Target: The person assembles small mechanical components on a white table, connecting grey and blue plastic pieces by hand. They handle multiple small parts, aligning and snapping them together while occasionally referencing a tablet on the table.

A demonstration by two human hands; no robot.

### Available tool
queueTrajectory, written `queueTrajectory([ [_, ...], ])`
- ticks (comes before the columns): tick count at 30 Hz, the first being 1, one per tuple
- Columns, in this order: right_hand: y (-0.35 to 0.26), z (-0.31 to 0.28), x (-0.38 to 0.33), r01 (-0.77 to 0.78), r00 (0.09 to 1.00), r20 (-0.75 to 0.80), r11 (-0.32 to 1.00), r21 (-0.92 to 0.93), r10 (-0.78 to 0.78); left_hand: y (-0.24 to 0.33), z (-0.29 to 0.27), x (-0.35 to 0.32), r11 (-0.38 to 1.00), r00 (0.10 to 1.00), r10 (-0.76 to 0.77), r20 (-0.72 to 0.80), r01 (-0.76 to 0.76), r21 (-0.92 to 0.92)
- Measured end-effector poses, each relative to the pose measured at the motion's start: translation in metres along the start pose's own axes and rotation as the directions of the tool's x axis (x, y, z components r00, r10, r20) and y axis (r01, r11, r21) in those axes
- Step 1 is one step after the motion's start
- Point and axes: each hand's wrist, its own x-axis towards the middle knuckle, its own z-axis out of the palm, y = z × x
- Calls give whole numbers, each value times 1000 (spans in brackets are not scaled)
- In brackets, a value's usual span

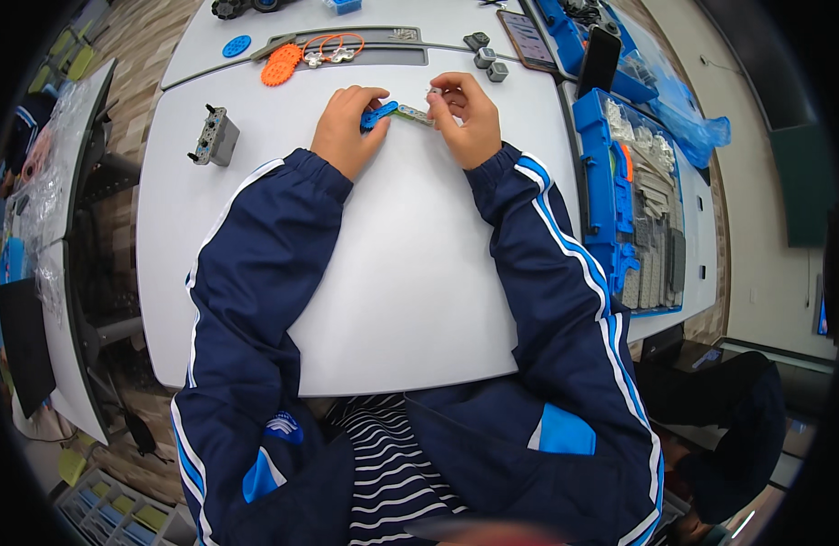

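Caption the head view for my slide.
Left hand and right hand join a small blue plastic part to a grey perforated strip on the white table.

I'm seeing a white table [419, 300] w/ rounded corners butted against a second one [201, 36] at the far edge, wood-pattern floor [151, 36] on the left, pale wall [756, 82] on the right w/ a dark panel [806, 173], even indoor light.

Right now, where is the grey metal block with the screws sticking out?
In the head view the grey metal block lies alone on the white table, on the person's left, apart from the left hand and below the orange plastic gear.
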Motion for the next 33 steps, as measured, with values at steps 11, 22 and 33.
queueTrajectory([
  [11,3,-5,12,-10,1000,2,992,-122,10,-2,1,4,999,1000,15,-12,-15,45],
  [22,6,-8,14,-49,995,-98,987,-150,34,0,-3,7,997,997,57,53,-59,50],
  [33,14,-11,17,-201,971,-140,979,-36,195,17,-8,9,980,997,-3,-73,18,196],
])
